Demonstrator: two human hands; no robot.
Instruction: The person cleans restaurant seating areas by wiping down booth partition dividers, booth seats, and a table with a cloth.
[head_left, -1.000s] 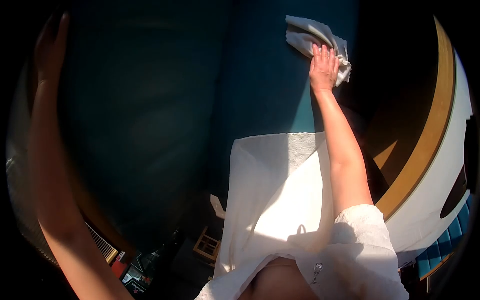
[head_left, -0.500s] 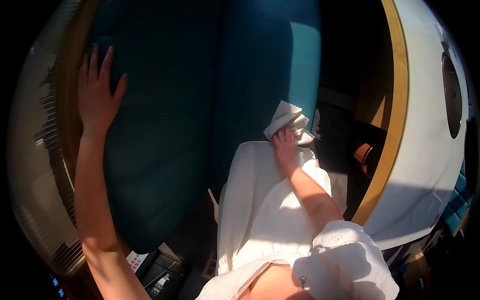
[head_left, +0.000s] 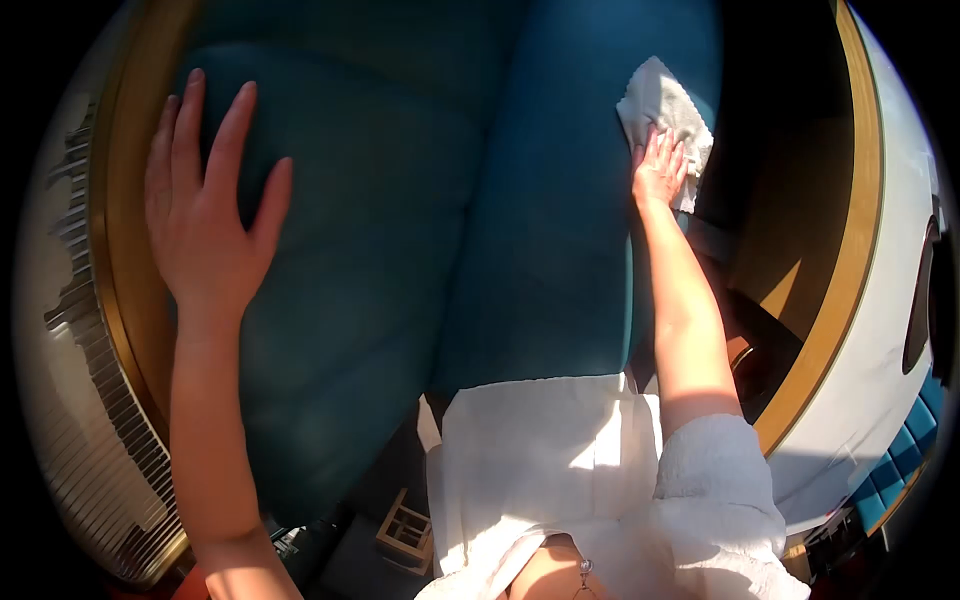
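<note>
A white cloth [head_left: 660,95] with scalloped edges lies partly spread near the outer edge of a blue bench seat [head_left: 560,250]. My right hand [head_left: 660,178] presses on it, fingers close together and holding it against the seat; the palm side is hidden. On the other side, my left hand [head_left: 212,235] rests with fingers spread at the top of the dark teal backrest [head_left: 350,210], beside a wooden rail [head_left: 120,250]. It holds nothing.
A white table [head_left: 850,390] with a wooden edge curves along the right. Beyond it is blue tufted seating [head_left: 905,455]. Behind the rail at left stands a ribbed glass-like panel [head_left: 110,440]. A small wooden frame [head_left: 405,532] shows low down near my lap.
My right hand has moved forward along the seat with the cloth, which was bunched and is now flatter. My left hand stays on the backrest, its thumb farther out. The view has shifted.
</note>
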